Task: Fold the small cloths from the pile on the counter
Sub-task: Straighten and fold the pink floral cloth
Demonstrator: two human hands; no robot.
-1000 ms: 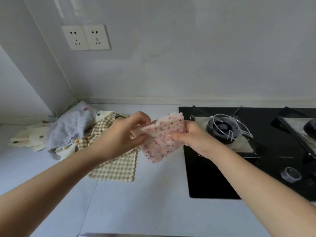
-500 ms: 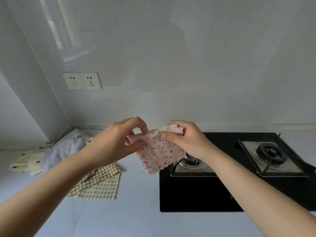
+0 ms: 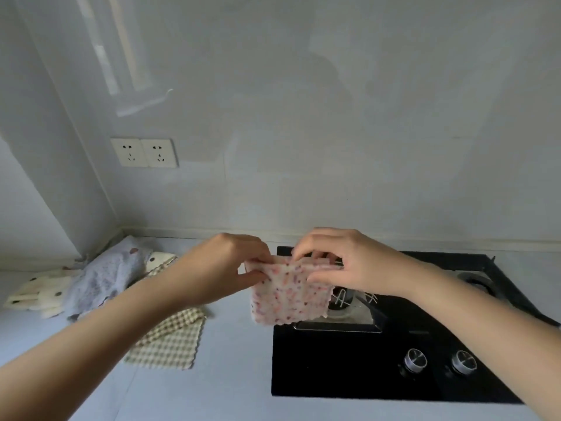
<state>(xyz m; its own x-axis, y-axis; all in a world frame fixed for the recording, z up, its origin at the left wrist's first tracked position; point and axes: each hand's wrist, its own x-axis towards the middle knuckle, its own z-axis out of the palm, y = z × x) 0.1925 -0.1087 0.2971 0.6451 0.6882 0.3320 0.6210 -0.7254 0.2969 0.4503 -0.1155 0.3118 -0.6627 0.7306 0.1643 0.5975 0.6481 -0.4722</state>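
Two hands hold a pink-speckled cloth [image 3: 288, 299] by its top edge above the worktop [image 3: 230, 378]. The left hand [image 3: 224, 268] has thumb and fingers clamped on the upper left corner, and the right hand [image 3: 343, 265] pinches the upper right, fingers curled over the edge. The cloth hangs free and appears doubled along the top. Its scalloped lower edge is clear of the surface and overlaps, in this view, the left burner [image 3: 343, 302] of the black hob [image 3: 349, 369].

A strip of pale worktop shows at 6 o'clock below the cloth, between the hob's left edge and a checked cloth [image 3: 173, 341] lying flat at 8 o'clock. The pile [image 3: 103, 278] of grey-blue and cream cloths sits at 9 o'clock, pushed into the corner against the wall [image 3: 334, 147]. Two knobs [image 3: 413, 358] stand at 4 o'clock near the hob's front edge. A double socket [image 3: 144, 152] is fixed to the wall at 11 o'clock.
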